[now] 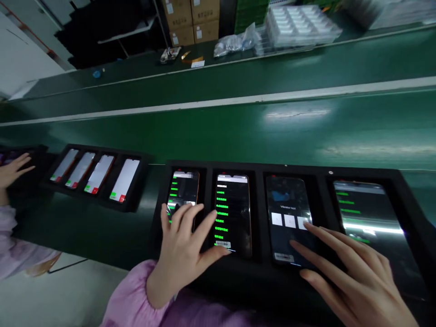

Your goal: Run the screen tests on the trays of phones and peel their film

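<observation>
Head view: a green conveyor belt (218,131) crossed the frame, with a black tray (306,169) of smartphones along its near edge. My left hand (180,254) was spread over the first phone (182,188), thumb reaching the second phone (233,213). My right hand (350,272), fingers spread, reached the third phone (289,218), one fingertip at its screen.

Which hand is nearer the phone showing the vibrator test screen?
Right. The right hand has its fingers over that phone; the left hand is farther left, across the two neighbouring phones.
</observation>
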### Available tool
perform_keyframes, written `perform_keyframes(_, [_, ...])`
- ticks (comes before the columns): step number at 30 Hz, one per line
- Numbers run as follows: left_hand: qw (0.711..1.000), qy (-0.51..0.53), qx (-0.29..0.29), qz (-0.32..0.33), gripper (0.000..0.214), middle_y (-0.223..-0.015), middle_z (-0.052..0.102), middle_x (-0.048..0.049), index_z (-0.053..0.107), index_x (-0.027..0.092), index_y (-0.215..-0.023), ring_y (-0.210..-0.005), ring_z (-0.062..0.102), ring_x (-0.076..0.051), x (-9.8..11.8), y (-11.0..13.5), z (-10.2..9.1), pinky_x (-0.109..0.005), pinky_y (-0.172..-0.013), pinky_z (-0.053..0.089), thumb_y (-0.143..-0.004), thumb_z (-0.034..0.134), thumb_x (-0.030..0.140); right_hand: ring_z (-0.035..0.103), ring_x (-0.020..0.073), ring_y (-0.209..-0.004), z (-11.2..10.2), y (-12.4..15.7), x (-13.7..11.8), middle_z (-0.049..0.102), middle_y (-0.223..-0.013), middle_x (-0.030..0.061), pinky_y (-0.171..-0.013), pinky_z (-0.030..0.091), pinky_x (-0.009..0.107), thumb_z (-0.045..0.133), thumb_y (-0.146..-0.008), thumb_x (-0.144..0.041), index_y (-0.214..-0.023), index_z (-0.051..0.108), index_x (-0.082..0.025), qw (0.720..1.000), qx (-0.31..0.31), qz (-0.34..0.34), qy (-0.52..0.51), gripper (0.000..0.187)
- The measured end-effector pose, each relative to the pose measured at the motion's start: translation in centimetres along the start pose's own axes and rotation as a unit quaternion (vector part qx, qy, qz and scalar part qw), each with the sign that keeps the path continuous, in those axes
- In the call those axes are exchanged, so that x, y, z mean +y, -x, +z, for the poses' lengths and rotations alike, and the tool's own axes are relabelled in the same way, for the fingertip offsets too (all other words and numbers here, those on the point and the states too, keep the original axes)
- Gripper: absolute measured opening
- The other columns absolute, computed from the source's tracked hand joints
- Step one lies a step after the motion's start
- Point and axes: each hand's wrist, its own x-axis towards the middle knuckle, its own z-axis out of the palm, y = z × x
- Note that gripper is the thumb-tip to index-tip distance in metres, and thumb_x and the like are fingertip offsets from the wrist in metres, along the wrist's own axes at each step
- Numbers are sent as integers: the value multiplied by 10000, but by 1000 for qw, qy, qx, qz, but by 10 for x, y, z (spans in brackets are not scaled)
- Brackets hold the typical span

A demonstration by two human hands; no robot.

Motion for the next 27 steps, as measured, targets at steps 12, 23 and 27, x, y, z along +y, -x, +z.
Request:
perform_keyframes(12, [999, 11, 19, 26, 598, -1327, 698, -101, 728, 251, -1342, -1352, 554, -283, 17, 3, 7, -596, -1363, 21, -1041, 478, 702, 651, 342, -1169, 3, 2, -1, 680, -1380, 119, -929, 431, 497, 549, -1075, -360, -1215, 735, -257, 1000, 10, 11, 0, 254])
perform_keyframes(23, [998, 28, 54, 32, 528, -1257, 727, -98, 753, 220, -1271, -1330, 585, -273, 20, 6, 9, -589, -1370, 106, -1052, 521, 641, 642, 355, -1156, 7, 3, 1, 684, -1355, 138, -925, 415, 511, 546, -1076, -331, -1201, 726, -247, 1000, 23, 5, 1, 234])
perform_keyframes(27, [998, 30, 41, 45, 527, -1264, 722, -100, 749, 227, -1294, -1336, 568, -270, 22, 7, 8, -594, -1367, 80, -1058, 510, 633, 637, 360, -1148, 4, 0, -1, 680, -1346, 160, -914, 417, 513, 524, -1089, -348, -1201, 725, -225, 1000, 17, -10, 8, 261])
